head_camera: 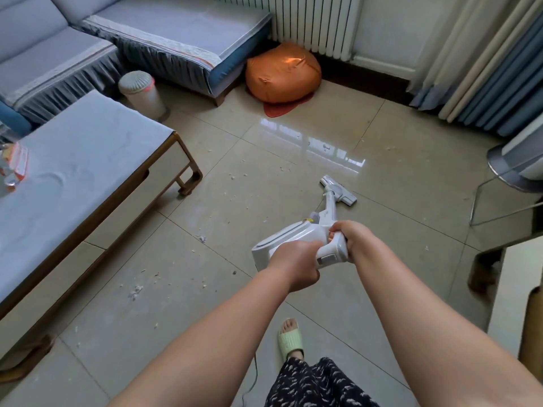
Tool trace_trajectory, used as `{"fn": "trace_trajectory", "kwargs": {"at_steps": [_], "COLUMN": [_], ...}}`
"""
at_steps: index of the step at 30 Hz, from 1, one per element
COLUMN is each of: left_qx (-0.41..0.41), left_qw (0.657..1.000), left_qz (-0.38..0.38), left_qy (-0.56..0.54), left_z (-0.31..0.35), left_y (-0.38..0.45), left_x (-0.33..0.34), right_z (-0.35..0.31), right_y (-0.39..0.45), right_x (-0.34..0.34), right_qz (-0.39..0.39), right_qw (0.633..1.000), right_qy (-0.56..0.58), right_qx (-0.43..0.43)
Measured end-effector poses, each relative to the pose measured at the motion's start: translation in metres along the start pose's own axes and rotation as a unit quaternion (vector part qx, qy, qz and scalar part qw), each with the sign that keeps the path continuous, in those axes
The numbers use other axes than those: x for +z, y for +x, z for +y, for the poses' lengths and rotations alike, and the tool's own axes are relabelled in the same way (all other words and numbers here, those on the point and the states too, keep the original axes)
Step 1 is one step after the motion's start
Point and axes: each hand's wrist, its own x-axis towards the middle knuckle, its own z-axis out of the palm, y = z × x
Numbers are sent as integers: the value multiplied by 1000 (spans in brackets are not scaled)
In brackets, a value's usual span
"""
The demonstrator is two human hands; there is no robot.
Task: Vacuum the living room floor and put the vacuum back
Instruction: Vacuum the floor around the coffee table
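- Vacuum (296, 239): white stick type, body held up in mid-frame, wand sloping down & away to the floor.
- Foot in a pale green slipper (291, 340) at bottom edge; thin cord on the tiles just beside it.
- Left hand (293, 261): fingers curled round the rear of the vac body, firm hold.
- Right hand (349, 236): wrapped round the handle grip, thumb side up; both hands nearly touching.
- Floor head (339, 190) flat on the tiles (396, 142), angled, beyond the hands.
- Scraps & fluff (135, 290) scattered on tiles left of the vac, some near the coffee table (88, 177) w/ grey cover.
- Further back: white bin (142, 94) beside the sofa (164, 33), orange beanbag (283, 73) by the radiator (311, 22).
- Curtains (484, 69) at far right.
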Motion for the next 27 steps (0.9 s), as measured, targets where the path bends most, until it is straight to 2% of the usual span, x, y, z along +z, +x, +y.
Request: {"fn": "trace_trajectory", "kwargs": {"at_steps": [16, 20, 27], "left_qx": [37, 32, 18], "left_qw": [999, 999, 1000], "left_qz": [-25, -26, -24], "left_qy": [4, 7, 7], "left_z": [-19, -7, 18], "left_y": [101, 119, 129], "left_x": [-43, -45, -44], "right_z": [-88, -104, -109], "right_y": [53, 65, 69], "right_x": [-1, -18, -50], "right_qz": [25, -11, -86], "right_qw": [997, 995, 965], "right_qy": [68, 82, 204], "right_qx": [11, 52, 144]}}
